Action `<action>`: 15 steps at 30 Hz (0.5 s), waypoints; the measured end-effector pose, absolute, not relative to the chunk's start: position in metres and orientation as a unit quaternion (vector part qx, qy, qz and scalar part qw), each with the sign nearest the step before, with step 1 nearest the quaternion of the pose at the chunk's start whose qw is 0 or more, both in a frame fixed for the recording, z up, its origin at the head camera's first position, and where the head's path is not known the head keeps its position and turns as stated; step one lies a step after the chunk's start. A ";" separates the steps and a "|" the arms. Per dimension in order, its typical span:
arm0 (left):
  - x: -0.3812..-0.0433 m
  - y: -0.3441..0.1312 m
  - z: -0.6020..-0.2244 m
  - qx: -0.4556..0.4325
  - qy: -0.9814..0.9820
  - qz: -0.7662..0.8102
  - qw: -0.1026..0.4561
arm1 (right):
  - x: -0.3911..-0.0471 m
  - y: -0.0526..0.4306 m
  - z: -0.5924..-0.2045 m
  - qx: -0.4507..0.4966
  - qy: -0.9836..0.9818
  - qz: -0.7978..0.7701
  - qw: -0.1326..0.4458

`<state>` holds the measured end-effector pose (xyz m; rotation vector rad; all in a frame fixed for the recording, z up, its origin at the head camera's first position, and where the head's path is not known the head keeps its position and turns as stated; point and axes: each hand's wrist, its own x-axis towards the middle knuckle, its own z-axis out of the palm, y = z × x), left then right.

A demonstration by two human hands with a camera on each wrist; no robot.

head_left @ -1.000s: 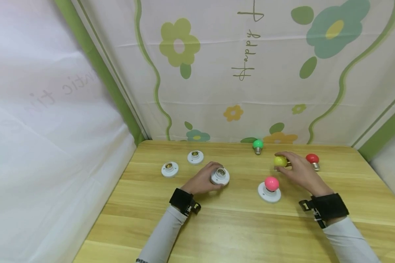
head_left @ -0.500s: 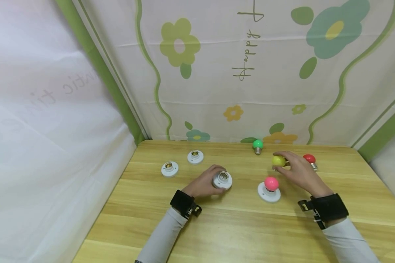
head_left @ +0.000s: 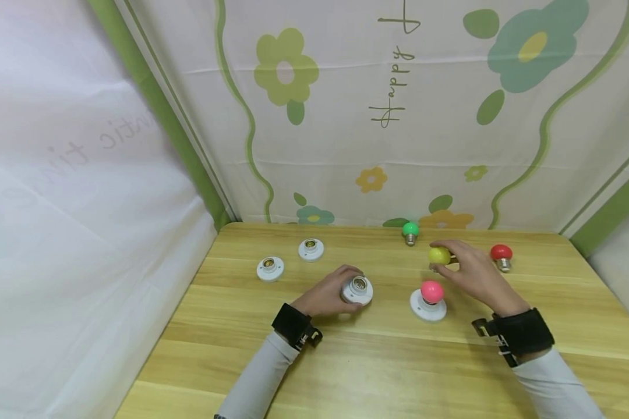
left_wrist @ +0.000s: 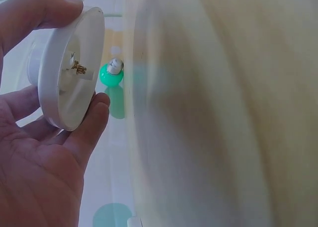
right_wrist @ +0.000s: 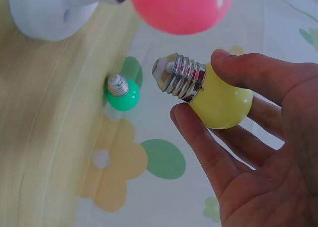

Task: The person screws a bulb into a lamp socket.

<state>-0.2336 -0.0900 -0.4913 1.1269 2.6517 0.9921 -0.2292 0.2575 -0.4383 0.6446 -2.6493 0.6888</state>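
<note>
My left hand (head_left: 329,294) grips a white lamp holder (head_left: 359,291) by its rim, thumb on one side and fingers on the other. In the left wrist view the hollow underside of the lamp holder (left_wrist: 79,73) shows brass contacts, and it is off the table. A yellow light bulb (head_left: 438,255) is pinched between the thumb and fingers of my right hand (head_left: 474,274). Its bare metal screw cap (right_wrist: 181,78) points away from the palm in the right wrist view. Between the hands, nearer the right, a pink bulb (head_left: 432,292) sits in another white holder (head_left: 428,311).
Two more white lamp holders (head_left: 270,269) (head_left: 311,249) stand at the back left, sockets up. A green bulb (head_left: 410,230) lies near the back edge, and a red bulb (head_left: 501,252) lies right of my right hand. A printed curtain (head_left: 325,145) hangs behind the wooden table (head_left: 346,372).
The lamp holder in my left hand has moved a little right and nearer. My right hand has brought the yellow bulb slightly left. The red bulb has rocked left and back right.
</note>
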 end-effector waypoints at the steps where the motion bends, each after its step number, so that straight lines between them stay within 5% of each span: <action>1: -0.233 -0.089 -0.491 0.371 0.869 0.324 0.047 | -0.229 0.256 -0.438 0.228 -0.929 0.241 0.164; 15: -0.229 -0.083 -0.493 0.397 0.858 0.322 0.044 | -0.219 0.244 -0.425 0.264 -0.917 0.235 0.188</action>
